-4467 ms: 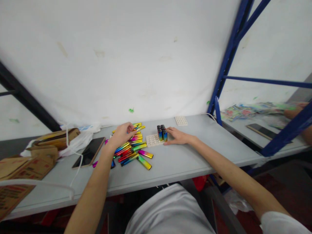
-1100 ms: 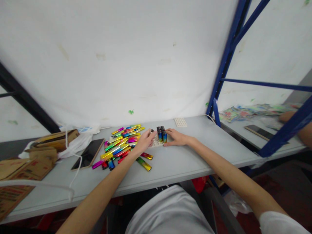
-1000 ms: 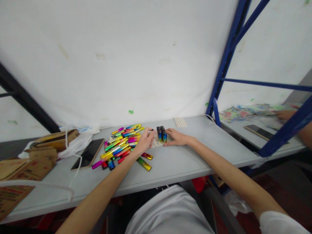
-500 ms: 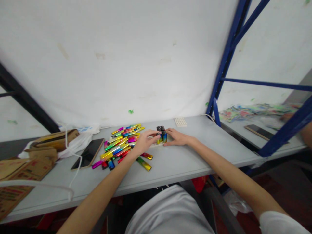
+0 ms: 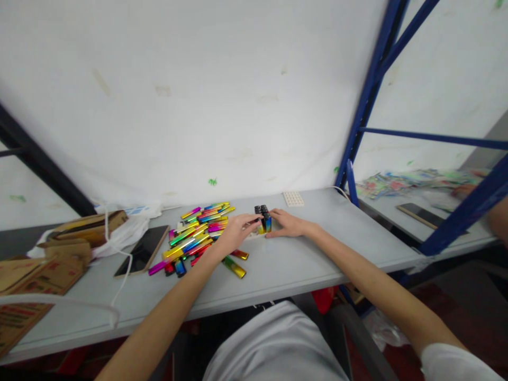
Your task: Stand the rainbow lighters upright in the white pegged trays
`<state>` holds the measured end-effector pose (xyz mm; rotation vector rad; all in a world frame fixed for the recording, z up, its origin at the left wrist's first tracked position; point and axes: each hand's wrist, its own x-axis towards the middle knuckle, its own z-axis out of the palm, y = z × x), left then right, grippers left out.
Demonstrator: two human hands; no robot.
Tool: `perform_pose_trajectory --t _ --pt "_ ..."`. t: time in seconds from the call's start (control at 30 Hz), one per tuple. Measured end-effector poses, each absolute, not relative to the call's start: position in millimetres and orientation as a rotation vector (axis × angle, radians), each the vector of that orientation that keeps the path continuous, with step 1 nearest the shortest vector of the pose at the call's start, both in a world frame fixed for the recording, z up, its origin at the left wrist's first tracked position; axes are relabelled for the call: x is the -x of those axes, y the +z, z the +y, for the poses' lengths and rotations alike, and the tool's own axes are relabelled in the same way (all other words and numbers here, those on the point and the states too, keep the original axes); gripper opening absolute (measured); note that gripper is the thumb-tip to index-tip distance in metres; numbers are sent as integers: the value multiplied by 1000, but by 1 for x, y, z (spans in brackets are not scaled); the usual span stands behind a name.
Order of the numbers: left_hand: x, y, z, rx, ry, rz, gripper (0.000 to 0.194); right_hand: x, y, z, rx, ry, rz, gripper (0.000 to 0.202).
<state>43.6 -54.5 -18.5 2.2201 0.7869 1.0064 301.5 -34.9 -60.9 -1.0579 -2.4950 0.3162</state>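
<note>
Several shiny metallic lighters (image 5: 268, 224) with black tops stand upright in a group on a low pale tray (image 5: 253, 236), mostly hidden by my hands. My left hand (image 5: 237, 230) is at the group's left side, thumb and fingers pinched at the top of a lighter that is largely covered. At the right side lies my right hand (image 5: 289, 224), its thumb and index finger spread, the fingertips near or touching the standing lighters and the tray's edge. A loose pile of colourful lighters (image 5: 194, 238) lies left of and under my left forearm.
A white tray with holes (image 5: 293, 199) lies near the wall. On the left are a dark phone (image 5: 143, 250), a white cable (image 5: 108, 227), plastic bags and cardboard boxes (image 5: 43, 264). A blue metal frame (image 5: 367, 106) rises on the right, with another phone (image 5: 426, 216) and a person's hand beyond it.
My left hand has shifted very slightly at the lighter tops. My right hand has stayed in place, and the pile looks the same.
</note>
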Motion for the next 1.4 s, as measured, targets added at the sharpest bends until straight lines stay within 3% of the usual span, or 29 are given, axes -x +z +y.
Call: perform_pose_trajectory --t 0.2,0.47,0.67,0.83,1.13,1.4 --pt "-45 -32 -47 -2292 958 793 35 -302 -63 -34 1043 335 -2479 80" --pt "-49 -45 -43 -2559 1006 822 32 -302 -64 -33 1041 327 -2471 78" --pt "-50 -41 -47 -2622 1014 830 52 -302 -65 -33 1039 321 -2468 78" --pt "-26 -17 -38 -2651 1064 1037 32 -302 -65 -32 1055 309 -2492 81" --pt "60 -11 13 -2689 474 1918 43 -303 -66 -31 1069 312 -2475 84" --pt "64 -15 27 -2631 226 1881 37 -302 -63 -33 1068 342 -2470 86"
